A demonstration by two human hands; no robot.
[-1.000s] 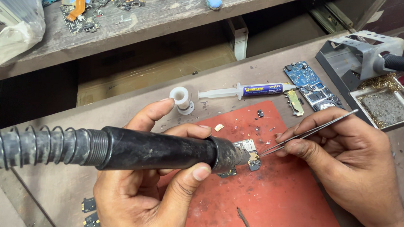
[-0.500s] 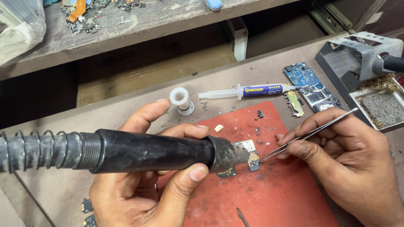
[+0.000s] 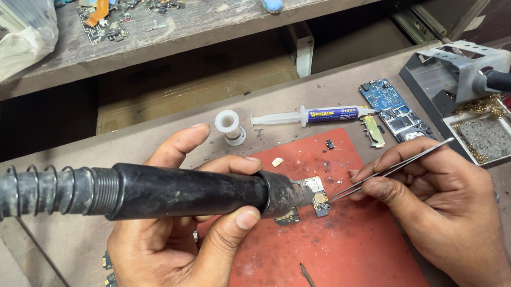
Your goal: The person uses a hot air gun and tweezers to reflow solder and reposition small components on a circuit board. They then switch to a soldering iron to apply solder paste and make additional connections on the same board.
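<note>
Small circuit board point(image 3: 316, 194) is sitting on the red mat point(image 3: 349, 257), approx mid-mat, slightly toward its far edge. Hot-air handpiece point(image 3: 180, 192) nozzle is hovering right over the board's left side; can't tell if touching.

L hand point(image 3: 173, 253) is wrapping the black handpiece barrel: thumb pressing from the near side, fingers curling over the far side, index stretching out straight toward the white spool point(image 3: 230, 127). Grip closed around the barrel. Ribbed hose w/ spring guard is running off to the left edge of view.

R hand point(image 3: 437, 208) is pinching metal tweezers point(image 3: 391, 169) btwn thumb and fingers, pressed together. Tweezer tips are meeting the board's right edge; whether they're clamping a part on it or just touching, too small to tell.

Other bits on the desk:
- flux syringe point(image 3: 308, 116) lying just past the mat's far edge, beside the spool
- blue phone board point(image 3: 396, 111) near the mat's far right corner
- soldering iron stand point(image 3: 463, 78) w/ sponge tray point(image 3: 489, 137) toward the desk's right edge
- loose small parts at the mat's near left corner
</note>
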